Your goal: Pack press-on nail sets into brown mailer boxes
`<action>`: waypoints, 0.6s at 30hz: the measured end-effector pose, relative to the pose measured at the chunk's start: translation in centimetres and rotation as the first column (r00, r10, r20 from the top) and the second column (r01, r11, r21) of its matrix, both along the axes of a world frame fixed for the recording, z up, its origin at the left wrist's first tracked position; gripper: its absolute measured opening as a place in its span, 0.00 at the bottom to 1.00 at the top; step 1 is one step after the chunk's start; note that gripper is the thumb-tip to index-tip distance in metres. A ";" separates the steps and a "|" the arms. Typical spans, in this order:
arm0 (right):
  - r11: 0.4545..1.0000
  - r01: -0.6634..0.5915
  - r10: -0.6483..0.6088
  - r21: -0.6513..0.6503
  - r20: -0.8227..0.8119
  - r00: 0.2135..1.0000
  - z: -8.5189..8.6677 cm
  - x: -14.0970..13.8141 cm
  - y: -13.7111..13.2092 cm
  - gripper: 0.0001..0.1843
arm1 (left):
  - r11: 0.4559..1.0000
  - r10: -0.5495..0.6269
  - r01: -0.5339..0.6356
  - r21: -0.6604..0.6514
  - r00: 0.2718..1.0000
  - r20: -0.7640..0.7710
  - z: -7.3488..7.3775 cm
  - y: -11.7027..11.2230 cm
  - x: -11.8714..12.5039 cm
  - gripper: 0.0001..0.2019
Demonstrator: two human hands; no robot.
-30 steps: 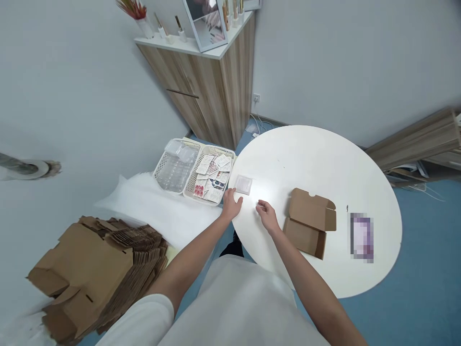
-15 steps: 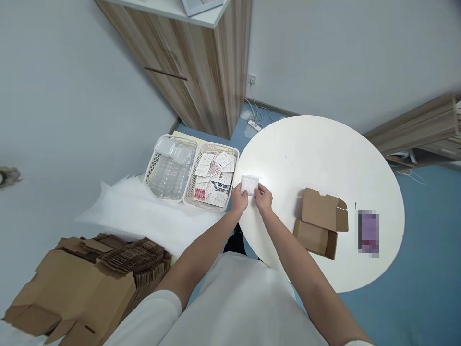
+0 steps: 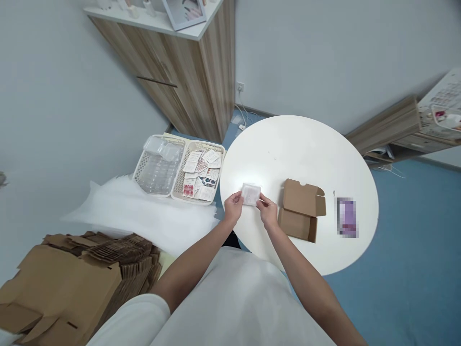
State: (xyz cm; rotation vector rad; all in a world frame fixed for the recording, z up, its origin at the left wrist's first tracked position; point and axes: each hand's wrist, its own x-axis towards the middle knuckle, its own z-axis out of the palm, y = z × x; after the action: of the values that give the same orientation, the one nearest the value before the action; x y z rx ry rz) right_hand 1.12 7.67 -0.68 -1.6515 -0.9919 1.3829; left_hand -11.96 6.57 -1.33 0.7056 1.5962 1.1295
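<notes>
Between my two hands is a small, flat, whitish square packet (image 3: 251, 194), which looks wrapped in translucent material; what is inside it I cannot make out. My left hand (image 3: 233, 207) pinches its left edge with thumb and fingers. At the right edge, my right hand (image 3: 267, 209) grips it the same way. The packet is over the left part of the round white table (image 3: 302, 149). To the right of my hands, an open brown cardboard box (image 3: 302, 199) rests on the table with its lid folded back.
A pixelated purple item (image 3: 347, 217) lies at the table's right. Left of the table stand a basket of printed cards (image 3: 201, 175) and a basket of clear plastic cases (image 3: 160, 168). White sheets (image 3: 144, 206) and stacked flattened cartons (image 3: 72, 278) lie nearer. A wooden cabinet (image 3: 194, 81) stands behind.
The view has turned to the right, so the table and baskets sit further left. The packet has moved slightly away from the table's left edge, still held in both hands.
</notes>
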 end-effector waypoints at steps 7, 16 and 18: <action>0.978 0.076 -0.085 0.195 0.038 0.996 3.2 10.0 -4.7 0.25 | 0.983 -0.092 0.087 0.159 0.995 0.025 2.5 -3.2 9.4 0.15; 0.979 -0.088 0.040 0.181 0.255 0.966 1.3 18.8 -6.8 0.18 | 0.942 -0.282 0.323 0.097 0.912 -0.297 2.1 -5.1 17.4 0.13; 0.976 -0.152 0.094 0.157 0.325 0.941 0.5 19.6 -6.5 0.18 | 0.926 -0.333 0.377 0.032 0.852 -0.403 1.8 -5.2 17.8 0.13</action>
State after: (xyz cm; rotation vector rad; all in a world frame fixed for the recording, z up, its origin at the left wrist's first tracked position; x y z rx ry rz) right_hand 20.70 1.13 -0.16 -1.7287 -1.3848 1.0865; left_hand 5.87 1.36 0.43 1.3115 1.6431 0.8367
